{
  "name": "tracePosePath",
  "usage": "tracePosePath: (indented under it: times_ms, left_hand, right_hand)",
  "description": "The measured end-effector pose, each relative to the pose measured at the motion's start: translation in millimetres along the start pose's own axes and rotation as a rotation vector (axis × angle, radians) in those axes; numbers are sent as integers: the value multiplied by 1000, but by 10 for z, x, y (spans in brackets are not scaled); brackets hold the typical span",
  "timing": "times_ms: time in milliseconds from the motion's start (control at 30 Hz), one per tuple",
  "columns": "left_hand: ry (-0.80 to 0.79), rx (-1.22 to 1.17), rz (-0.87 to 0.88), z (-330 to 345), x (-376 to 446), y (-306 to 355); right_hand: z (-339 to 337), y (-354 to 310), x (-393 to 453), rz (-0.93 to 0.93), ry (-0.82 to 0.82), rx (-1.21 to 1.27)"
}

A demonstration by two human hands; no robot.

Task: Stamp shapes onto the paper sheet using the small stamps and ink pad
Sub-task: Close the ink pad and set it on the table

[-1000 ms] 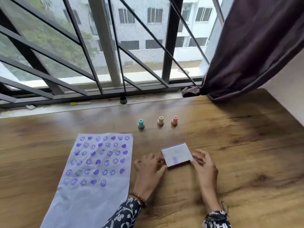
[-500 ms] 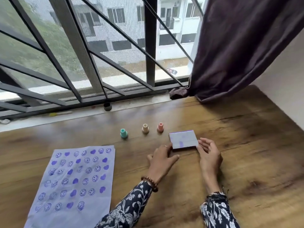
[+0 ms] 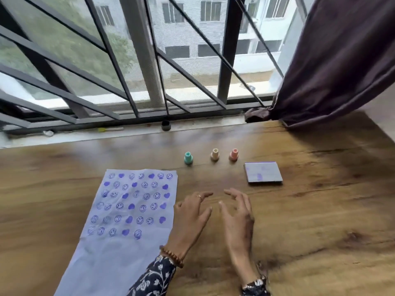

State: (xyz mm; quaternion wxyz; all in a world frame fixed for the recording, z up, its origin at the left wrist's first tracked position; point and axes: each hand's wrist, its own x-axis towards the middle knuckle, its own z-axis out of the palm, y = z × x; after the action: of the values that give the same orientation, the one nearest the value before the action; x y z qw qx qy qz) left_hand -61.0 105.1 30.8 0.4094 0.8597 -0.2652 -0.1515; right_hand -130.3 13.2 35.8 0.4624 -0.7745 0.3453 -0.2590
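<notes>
A pale paper sheet (image 3: 119, 248) lies at the left of the wooden table, its upper half covered with purple smiley and heart prints. Three small stamps stand in a row behind my hands: a teal stamp (image 3: 188, 158), a beige stamp (image 3: 214, 154) and a pink stamp (image 3: 233, 154). The closed ink pad (image 3: 263, 173) lies flat to the right of the pink stamp. My left hand (image 3: 190, 216) and my right hand (image 3: 237, 214) hover side by side just above the table, fingers spread, holding nothing, in front of the stamps.
The wooden table (image 3: 320, 221) runs to a windowsill with a small dark cap (image 3: 166, 125) on it. A metal window grille (image 3: 136, 67) stands behind. A dark purple curtain (image 3: 333, 60) hangs at the back right, its hem resting on the table.
Both hands pushed the ink pad away to the right of the pink stamp, let go of it and drew back toward me. The stamps and paper stayed put.
</notes>
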Motion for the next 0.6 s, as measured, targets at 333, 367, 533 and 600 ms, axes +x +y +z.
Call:
tracePosePath:
  times_ms: [333, 367, 533, 600]
  left_hand:
    - [174, 111, -93, -928, -885, -590]
    - [189, 126, -99, -993, -978, -667]
    - [58, 235, -111, -1104, -1326, -1127]
    - [-55, 209, -83, -1090, -1378, -1238]
  right_hand:
    - [746, -288, -1051, -165, -565, -387]
    - [751, -258, -1060, -168, -594, -446]
    - [653, -108, -908, -180, -632, -500]
    - [620, -94, -789, -187, -662, -512]
